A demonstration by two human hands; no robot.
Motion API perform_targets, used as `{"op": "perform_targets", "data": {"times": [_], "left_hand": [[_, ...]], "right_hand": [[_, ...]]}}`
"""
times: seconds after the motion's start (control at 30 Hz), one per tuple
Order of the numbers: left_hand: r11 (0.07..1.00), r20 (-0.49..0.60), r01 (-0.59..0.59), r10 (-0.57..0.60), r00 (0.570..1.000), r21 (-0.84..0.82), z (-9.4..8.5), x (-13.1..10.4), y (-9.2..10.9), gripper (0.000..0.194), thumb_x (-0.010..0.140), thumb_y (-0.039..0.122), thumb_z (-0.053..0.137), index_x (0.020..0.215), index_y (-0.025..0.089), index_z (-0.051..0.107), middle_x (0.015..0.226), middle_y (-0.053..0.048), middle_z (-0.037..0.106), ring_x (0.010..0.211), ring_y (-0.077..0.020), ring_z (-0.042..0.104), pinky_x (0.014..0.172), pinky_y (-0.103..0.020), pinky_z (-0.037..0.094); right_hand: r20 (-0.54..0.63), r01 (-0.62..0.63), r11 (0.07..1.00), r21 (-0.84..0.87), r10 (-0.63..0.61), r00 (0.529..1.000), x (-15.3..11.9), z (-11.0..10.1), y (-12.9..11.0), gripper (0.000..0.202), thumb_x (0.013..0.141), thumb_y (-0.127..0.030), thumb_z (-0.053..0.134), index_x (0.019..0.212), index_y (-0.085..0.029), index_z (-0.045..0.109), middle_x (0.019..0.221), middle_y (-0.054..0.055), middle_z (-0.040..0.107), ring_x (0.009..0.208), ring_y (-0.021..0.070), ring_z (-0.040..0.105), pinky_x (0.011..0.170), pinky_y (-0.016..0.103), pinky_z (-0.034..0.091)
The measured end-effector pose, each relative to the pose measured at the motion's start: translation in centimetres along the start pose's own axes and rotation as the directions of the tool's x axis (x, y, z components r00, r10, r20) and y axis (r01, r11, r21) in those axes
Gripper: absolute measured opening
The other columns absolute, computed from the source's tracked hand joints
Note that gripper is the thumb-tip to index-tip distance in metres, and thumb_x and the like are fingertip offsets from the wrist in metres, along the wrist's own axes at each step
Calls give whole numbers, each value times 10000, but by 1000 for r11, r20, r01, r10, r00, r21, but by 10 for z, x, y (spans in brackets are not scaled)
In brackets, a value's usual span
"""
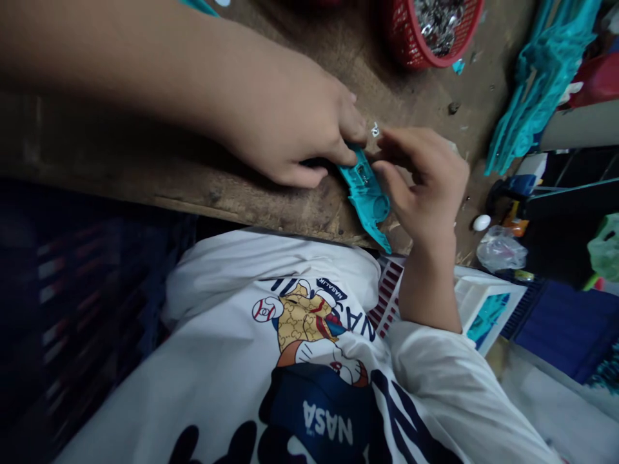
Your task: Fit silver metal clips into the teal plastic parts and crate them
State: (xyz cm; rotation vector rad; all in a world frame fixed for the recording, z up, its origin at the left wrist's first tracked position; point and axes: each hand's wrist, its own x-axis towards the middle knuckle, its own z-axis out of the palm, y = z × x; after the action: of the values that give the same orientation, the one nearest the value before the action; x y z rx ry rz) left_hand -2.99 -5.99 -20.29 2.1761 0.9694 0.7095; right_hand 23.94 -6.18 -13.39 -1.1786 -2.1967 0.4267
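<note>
A teal plastic piece (368, 193) lies slanted near the table's front edge, with a small metal part (362, 173) in its recess. The fingers of my left hand (309, 122) press on its upper end, and the thumb sits apart to the left. At its right side is my right hand (420, 174), fingers curled, its thumb close to the piece's edge; whatever it may pinch is hidden. A small shiny metal part (375, 130) is beside the right index fingertip.
A red basket (411, 38) of metal parts stands on the wooden table (309, 209). Teal plastic pieces (536, 77) are piled at right. A white round object (481, 223) and a clear plastic bag (501, 249) lie near the right edge. Crates stand below.
</note>
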Motion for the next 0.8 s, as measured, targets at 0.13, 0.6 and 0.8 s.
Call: {"op": "perform_targets", "data": {"times": [0.13,0.6,0.8], "left_hand": [[996,58,-90,89,994,11,-20,11,-14,844,1069,659,799,1847,346,710,1928,-110,642,1883,-546,506,1563,-845,418],[882,428,-460,381,820,97,-84,40,-52,597,1198,345,552,1746,174,715,1857,-248,718,1793,-502,663,1435,-791,625],[932,524,-346,242,817,109,-91,40,-60,950,1174,549,579,2013,178,333,2020,-71,592,1907,-391,508,1585,-734,498]], "right_hand": [[-305,-217,969,-115,174,936,-27,-34,44,299,1282,-555,764,1420,-359,942,1296,94,919,1152,327,860,1012,519,702],[-420,-686,644,-340,549,723,-127,-53,130,345,1219,-588,808,1183,-278,956,1337,194,910,1487,445,646,1368,722,472],[-367,-552,783,-288,442,818,-84,-32,65,342,1226,-628,801,1169,-310,911,1272,181,890,1324,429,699,1225,629,482]]}}
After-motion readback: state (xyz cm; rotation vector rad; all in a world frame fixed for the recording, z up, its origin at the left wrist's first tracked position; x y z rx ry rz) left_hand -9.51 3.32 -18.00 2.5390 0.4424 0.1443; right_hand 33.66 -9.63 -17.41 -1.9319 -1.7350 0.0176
